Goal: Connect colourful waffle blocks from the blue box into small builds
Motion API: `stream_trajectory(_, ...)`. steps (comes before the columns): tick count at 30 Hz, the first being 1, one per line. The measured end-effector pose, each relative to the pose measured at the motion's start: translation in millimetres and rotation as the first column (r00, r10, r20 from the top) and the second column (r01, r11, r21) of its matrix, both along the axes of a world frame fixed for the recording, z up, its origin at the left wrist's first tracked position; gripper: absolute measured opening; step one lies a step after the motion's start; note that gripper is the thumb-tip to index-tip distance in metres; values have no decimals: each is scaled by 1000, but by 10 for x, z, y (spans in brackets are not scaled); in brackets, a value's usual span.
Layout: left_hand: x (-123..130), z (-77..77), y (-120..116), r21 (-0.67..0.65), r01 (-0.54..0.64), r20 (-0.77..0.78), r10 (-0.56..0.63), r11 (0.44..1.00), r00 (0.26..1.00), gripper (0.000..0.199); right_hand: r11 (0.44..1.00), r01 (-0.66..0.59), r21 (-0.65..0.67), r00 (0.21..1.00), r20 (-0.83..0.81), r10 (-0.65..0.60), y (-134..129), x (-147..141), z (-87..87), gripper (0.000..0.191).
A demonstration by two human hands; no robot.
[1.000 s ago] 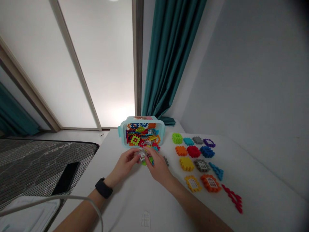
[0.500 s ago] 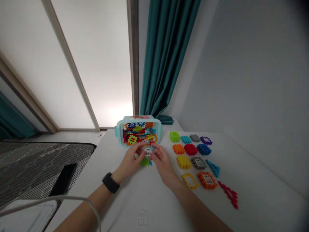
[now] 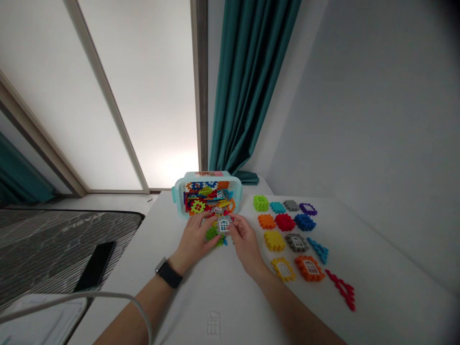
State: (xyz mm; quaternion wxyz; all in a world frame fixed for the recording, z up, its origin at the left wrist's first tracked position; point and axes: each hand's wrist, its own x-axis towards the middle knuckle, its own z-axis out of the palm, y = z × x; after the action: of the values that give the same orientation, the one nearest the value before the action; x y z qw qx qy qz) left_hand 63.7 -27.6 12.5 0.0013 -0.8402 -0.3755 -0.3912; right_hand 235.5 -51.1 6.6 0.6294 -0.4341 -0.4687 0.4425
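My right hand point(image 3: 245, 239) is closed on the right edge of a grey window piece point(image 3: 224, 224), a toothed square with a white window in it. My left hand point(image 3: 194, 237), with a black watch on its wrist, is at the left of that piece, fingers apart, over green pieces point(image 3: 212, 234). Whether its fingertips touch the grey piece is hard to tell. A bit of blue point(image 3: 224, 241) shows beneath. Just beyond my hands stands a light teal tub point(image 3: 236, 191) full of colourful toothed pieces.
Stacks of toothed pieces, such as yellow point(image 3: 274, 241), red point(image 3: 285, 222) and orange window ones point(image 3: 309, 268), stand in rows at the right. A red piece point(image 3: 342, 290) lies near them. A loose window frame point(image 3: 213, 325) lies in front; a phone point(image 3: 95, 266) is at the left.
My left hand has let go of the grey window piece and its fingers have spread towards the green pieces. The grey piece has shifted slightly right, still in my right hand.
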Motion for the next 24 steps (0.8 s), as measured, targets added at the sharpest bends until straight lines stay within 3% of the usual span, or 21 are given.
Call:
stream_trajectory(9,9,-99,-20,-90,74,168,-58,993,984,50,997,-50,-54,993,-110,44,1,-8,48,38)
stream_trajectory(24,-4,-111,-35,-125,91,224,-62,988,973,48,995,-92,-40,992,-96,88,18,-27,-4,39)
